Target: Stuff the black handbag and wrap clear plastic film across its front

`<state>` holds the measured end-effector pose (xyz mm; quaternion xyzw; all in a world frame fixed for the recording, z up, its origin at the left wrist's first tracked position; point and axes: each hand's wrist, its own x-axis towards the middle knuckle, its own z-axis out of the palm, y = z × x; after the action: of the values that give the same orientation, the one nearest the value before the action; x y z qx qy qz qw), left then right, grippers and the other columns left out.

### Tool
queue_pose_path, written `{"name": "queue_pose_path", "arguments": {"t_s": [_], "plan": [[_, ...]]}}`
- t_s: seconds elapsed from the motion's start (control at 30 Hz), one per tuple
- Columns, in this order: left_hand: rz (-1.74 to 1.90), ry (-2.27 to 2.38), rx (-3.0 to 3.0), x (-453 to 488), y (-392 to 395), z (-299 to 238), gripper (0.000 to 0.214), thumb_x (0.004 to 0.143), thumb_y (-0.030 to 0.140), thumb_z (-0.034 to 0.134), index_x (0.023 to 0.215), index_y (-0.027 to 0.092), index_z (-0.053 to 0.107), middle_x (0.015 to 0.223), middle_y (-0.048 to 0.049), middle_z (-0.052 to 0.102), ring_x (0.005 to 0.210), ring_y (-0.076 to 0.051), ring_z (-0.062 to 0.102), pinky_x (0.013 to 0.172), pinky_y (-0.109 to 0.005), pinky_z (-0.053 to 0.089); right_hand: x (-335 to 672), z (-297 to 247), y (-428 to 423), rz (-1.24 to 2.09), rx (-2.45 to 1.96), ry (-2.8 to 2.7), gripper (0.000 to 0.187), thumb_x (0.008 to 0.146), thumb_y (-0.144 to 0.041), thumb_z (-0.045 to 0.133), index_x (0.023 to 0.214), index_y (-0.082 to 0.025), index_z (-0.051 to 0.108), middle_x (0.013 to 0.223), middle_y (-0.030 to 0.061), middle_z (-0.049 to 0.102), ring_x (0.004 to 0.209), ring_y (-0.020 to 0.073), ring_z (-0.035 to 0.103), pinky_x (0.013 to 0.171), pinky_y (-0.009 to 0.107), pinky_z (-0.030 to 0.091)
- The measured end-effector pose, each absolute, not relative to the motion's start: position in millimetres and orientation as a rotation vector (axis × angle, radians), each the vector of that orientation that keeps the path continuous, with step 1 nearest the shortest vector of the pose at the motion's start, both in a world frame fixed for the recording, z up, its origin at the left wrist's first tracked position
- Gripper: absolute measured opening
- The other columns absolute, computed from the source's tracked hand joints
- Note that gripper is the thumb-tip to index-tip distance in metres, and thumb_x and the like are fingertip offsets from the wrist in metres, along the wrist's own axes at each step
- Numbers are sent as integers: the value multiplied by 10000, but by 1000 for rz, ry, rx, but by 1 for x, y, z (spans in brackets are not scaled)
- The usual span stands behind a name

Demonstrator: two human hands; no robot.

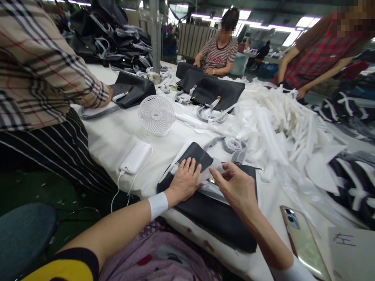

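Note:
A black handbag (216,222) lies flat on the white-covered table in front of me. My left hand (186,179) rests palm down on its raised black flap (196,154), fingers stretched out. Curled over the bag's right part, my right hand (238,187) has its thumb and fingers at a thin translucent white sheet (218,166); the exact grip is partly hidden. Between the hands a bit of gold metal (212,179) shows beside clear plastic film (215,191). Behind the bag lies its wrapped strap (233,144), coiled.
A white fan (156,115) and a white power bank (135,158) with cables are at the left. A phone (306,242) and a marked paper (351,249) lie right. White wrapping material (281,125) is heaped beyond, near other black bags (216,93). Co-workers stand around.

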<state>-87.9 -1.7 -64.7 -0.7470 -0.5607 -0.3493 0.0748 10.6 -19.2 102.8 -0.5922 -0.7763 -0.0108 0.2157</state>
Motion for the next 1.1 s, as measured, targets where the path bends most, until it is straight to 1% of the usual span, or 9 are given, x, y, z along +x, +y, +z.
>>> {"name": "queue_pose_path", "arguments": {"t_s": [0.13, 0.3, 0.5, 0.57, 0.73, 0.83, 0.93, 1.0, 1.1], "plan": [[-1044, -1691, -2251, -88, -2, -64, 679, 945, 569, 361, 1429, 93, 381, 1466, -256, 375, 1383, -390, 326, 1143, -514, 237, 7, 104, -18, -4, -1670, -2122, 518, 776, -692, 546, 787, -190, 672, 581, 25, 651, 526, 173, 594, 541, 269, 391], [-1033, -1689, -2271, -89, -2, -64, 685, 947, 573, 344, 1427, 86, 383, 1476, -257, 357, 1394, -394, 300, 1143, -523, 228, 11, 104, -8, 109, -1723, -2116, 510, 777, -635, 561, 546, -183, 614, 466, 29, 599, 449, 158, 550, 479, 257, 353], [-1089, -1661, -2333, -91, -4, -65, 878, 868, 700, 388, 1474, 73, 293, 1502, -270, 300, 1412, -408, 250, 1148, -537, 200, 71, 89, -32, 417, -1961, -1750, 471, 676, -614, 652, 578, -154, 648, 460, 49, 592, 407, 156, 514, 402, 249, 326], [-1116, -1640, -2359, -93, -5, -65, 895, 843, 715, 426, 1493, 119, 269, 1516, -256, 280, 1414, -412, 242, 1146, -544, 200, 88, 81, -41, 456, -2020, -1710, 458, 671, -607, 660, 592, -155, 650, 462, 49, 594, 410, 155, 517, 406, 247, 330], [-1214, -1577, -2396, -96, -7, -63, 907, 766, 754, 519, 1508, 328, 220, 1586, -153, 149, 1420, -428, 205, 1127, -587, 205, 105, 65, -39, 496, -2121, -1762, 401, 704, -552, 602, 541, -185, 599, 442, 33, 580, 388, 159, 518, 410, 252, 348], [-1201, -1482, -2444, -100, -9, -62, 843, 779, 712, 555, 1491, 416, 214, 1606, -95, 91, 1420, -436, 188, 1103, -642, 191, 106, 62, -32, 448, -2203, -1815, 393, 741, -514, 555, 494, -209, 556, 414, 25, 566, 379, 174, 532, 415, 262, 361], [-1117, -1301, -2537, -105, -11, -62, 705, 850, 628, 532, 1469, 460, 239, 1608, -19, 123, 1434, -402, 168, 1103, -675, 148, 106, 63, -30, 339, -2234, -1873, 408, 788, -490, 513, 478, -225, 536, 395, 19, 561, 397, 185, 557, 454, 274, 378], [-1036, -1160, -2607, -107, -12, -63, 616, 904, 569, 478, 1467, 429, 270, 1596, 11, 184, 1447, -356, 159, 1123, -666, 118, 105, 63, -32, 315, -2232, -1902, 414, 812, -479, 488, 485, -231, 533, 390, 14, 557, 404, 187, 564, 482, 281, 391], [-933, -999, -2694, -110, -12, -63, 538, 962, 507, 379, 1466, 330, 317, 1573, 1, 259, 1460, -271, 163, 1168, -598, 81, 106, 60, -35, 284, -2224, -1916, 411, 830, -479, 476, 507, -233, 533, 404, 8, 565, 412, 190, 575, 505, 288, 404]]}}
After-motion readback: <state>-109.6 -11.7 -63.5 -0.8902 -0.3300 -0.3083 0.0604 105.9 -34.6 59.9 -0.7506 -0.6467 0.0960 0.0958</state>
